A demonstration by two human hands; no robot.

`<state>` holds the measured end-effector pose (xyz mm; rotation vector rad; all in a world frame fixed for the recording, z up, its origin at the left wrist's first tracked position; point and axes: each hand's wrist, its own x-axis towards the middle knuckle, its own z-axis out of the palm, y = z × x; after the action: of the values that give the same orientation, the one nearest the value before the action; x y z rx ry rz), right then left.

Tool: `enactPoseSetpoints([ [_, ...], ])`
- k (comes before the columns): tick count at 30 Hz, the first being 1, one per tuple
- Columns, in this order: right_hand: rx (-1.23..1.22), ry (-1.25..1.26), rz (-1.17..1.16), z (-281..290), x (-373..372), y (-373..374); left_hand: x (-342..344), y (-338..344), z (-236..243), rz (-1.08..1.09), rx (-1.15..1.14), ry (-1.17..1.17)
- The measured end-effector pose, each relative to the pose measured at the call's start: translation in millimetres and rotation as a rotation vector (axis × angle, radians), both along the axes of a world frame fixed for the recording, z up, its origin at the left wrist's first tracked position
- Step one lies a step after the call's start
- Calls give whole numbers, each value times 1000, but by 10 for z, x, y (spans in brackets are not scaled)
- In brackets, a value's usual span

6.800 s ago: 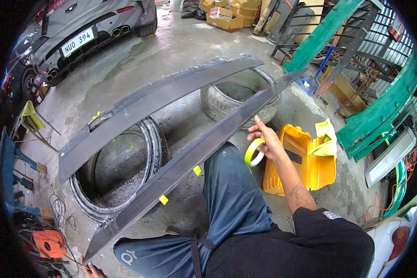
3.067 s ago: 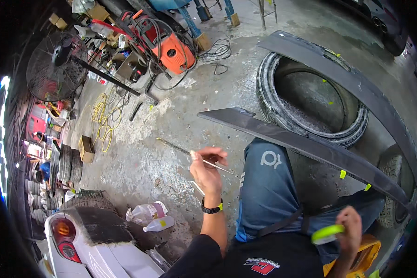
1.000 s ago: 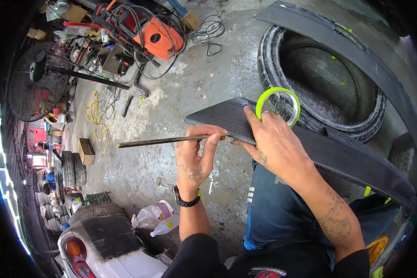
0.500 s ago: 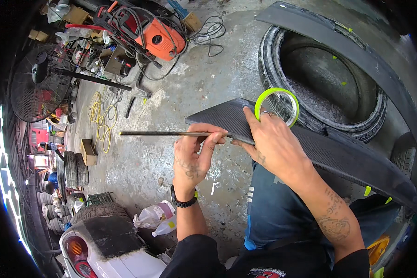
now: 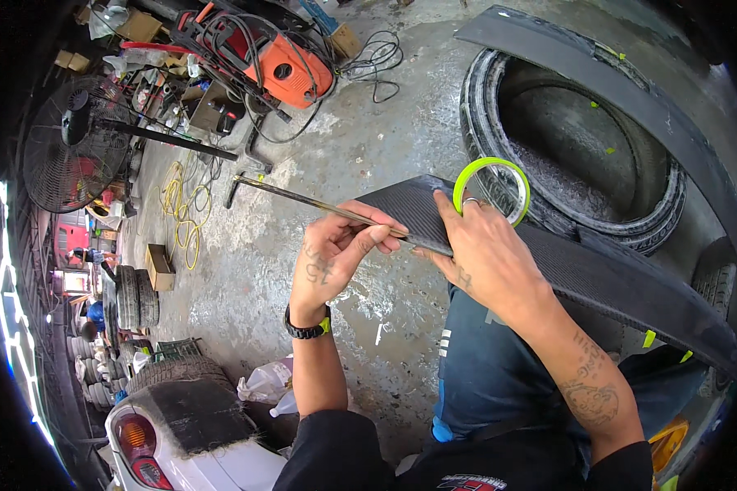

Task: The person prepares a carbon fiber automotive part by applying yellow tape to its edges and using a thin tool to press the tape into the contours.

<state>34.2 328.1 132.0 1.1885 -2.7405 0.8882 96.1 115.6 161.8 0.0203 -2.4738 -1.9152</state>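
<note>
My left hand (image 5: pixel 327 254) grips a thin dark metal rod (image 5: pixel 287 193), its lower end at the near edge of a dark carbon-fibre panel (image 5: pixel 590 278) with small yellow tape tabs along it. On that same panel my right hand (image 5: pixel 491 254) is closed around the tip's edge, forefinger pressed on top and thumb below, with a roll of fluorescent yellow tape (image 5: pixel 491 164) hooked on its fingers. The rod points up and to the left, away from me. Where the rod meets the panel is partly hidden by my left fingertips.
A second long panel (image 5: pixel 549 49) lies over a large tire (image 5: pixel 483 114). An orange pressure washer (image 5: pixel 299 82), a standing fan (image 5: pixel 74 147), a coiled yellow hose (image 5: pixel 184 221) and stacked tires (image 5: pixel 127 295) stand leftward. A white car body piece (image 5: pixel 229 458) and plastic bottles (image 5: pixel 266 385) are near my left arm.
The rod has swung from nearly level to tilted, its far end higher, as my left wrist shifted left. Seconds earlier my hands were apart; now both are at the panel's tip.
</note>
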Motion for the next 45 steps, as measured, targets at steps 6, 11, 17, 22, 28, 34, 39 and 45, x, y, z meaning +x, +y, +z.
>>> enactPoseSetpoints([
  [6, 20, -38, 1, 35, -5, 1, 94, 62, -91, 43, -4, 81],
  [11, 26, -37, 8, 16, 1, -1, 229, 208, -252, 138, -76, 279],
  [17, 38, -30, 12, 47, -5, 7, 240, 308, -205, 123, -500, 480],
  [22, 7, -44, -1, 14, 1, 6, 143, 366, 5, 55, -641, 431],
  [28, -14, -40, -3, 24, 2, 0, -15, 273, 106, 7, -629, 320],
  [34, 17, -65, -3, 10, -3, 4, 42, 411, -53, 286, -184, 125],
  [39, 4, -28, -5, -19, 1, -8, 95, 375, -211, 389, 196, 93],
  [45, 10, -23, -14, -21, -4, -2, 155, 435, -224, 432, 82, 187],
])
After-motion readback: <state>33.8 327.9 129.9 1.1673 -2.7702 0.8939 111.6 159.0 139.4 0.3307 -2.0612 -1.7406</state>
